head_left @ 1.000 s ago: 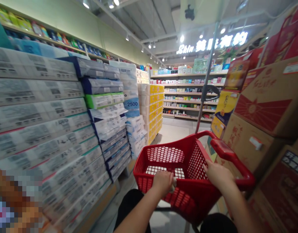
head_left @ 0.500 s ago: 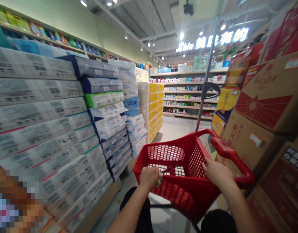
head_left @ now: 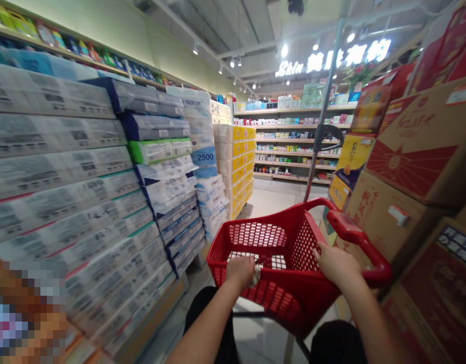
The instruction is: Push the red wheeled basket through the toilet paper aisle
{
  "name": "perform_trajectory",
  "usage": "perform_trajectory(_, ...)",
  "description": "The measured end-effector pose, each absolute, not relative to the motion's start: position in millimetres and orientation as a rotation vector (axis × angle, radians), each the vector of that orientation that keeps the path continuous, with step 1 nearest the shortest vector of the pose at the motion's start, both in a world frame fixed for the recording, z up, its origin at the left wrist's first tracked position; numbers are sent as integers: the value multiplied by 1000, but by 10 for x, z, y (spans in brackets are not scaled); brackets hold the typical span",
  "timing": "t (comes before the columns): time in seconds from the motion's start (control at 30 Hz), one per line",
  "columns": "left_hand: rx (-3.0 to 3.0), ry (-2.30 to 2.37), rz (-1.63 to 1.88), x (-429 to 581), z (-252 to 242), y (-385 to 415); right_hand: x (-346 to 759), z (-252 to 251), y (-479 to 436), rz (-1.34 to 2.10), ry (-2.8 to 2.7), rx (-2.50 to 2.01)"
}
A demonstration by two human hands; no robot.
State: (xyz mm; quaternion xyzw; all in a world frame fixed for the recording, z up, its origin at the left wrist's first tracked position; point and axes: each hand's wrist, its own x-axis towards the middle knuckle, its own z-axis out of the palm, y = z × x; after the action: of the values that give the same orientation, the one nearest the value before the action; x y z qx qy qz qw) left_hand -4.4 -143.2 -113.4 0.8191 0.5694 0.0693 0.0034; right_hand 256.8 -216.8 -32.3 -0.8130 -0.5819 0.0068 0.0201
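Note:
A red plastic shopping cart (head_left: 312, 298) stands right in front of me, its long side turned toward my body. My left hand (head_left: 240, 273) is closed over the near rim of its basket, with something small and whitish beside the fingers that I cannot make out. Further right, my right hand (head_left: 337, 263) grips the same rim close to the cart's red handle (head_left: 348, 227), its fingertips reaching inside. Through the perforated walls I see pale floor, and no goods show in the visible part of the basket. A grey pole (head_left: 327, 96) rises behind the cart.
Tall stacks of wrapped paper packs (head_left: 58, 167) line the left, with yellow-and-white packs (head_left: 242, 167) beyond. Cardboard boxes (head_left: 418, 146) are piled close on the right. Pale floor (head_left: 271, 197) leads to goods shelves (head_left: 293, 141) at the back. Something pixelated sits at lower left.
My left hand has shifted slightly right along the rim. The cart and my right hand sit a little further left in view, and the left stacks have slid slightly left and up.

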Motion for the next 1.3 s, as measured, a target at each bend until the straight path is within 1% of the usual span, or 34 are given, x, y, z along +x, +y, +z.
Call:
perform_trajectory(0.07, 2576, 1785, 219, 49, -1129, -1431, 2609, -337, -2119, 5, -1803, -2521)
perform_trajectory(0.13, 2647, 1683, 222, 170, -1128, -1435, 2666, -346, -2062, 7, -1783, -2512)
perform_trajectory(0.23, 2677, 1594, 149, 282, -1108, -1395, 2734, -322, -1987, 65, -1766, -2525)
perform_trajectory(0.4, 2604, 1721, 49, 350, -1059, -1285, 2740, -229, -1908, 156, -1727, -2583)
perform_trajectory(0.57, 2653, 1625, 142, 460, -1089, -1285, 2740, -214, -1891, 146, -1689, -2588)
perform_trajectory(0.83, 2672, 1650, 190, 429, -1126, -1185, 2721, -171, -1879, 184, -1655, -2599)
perform_trajectory(0.97, 2617, 1781, 297, 196, -1170, -1095, 2774, -208, -1879, 168, -1672, -2569)
perform_trajectory(1.07, 2547, 1894, 305, 130, -1175, -1054, 2810, -221, -1835, 184, -1661, -2565)
perform_trajectory(1.17, 2525, 1931, 326, 271, -1179, -1081, 2834, -214, -1753, 170, -1613, -2591)
perform_trajectory(1.3, 2607, 1822, 387, 445, -1201, -1132, 2887, -223, -1645, 191, -1594, -2596)
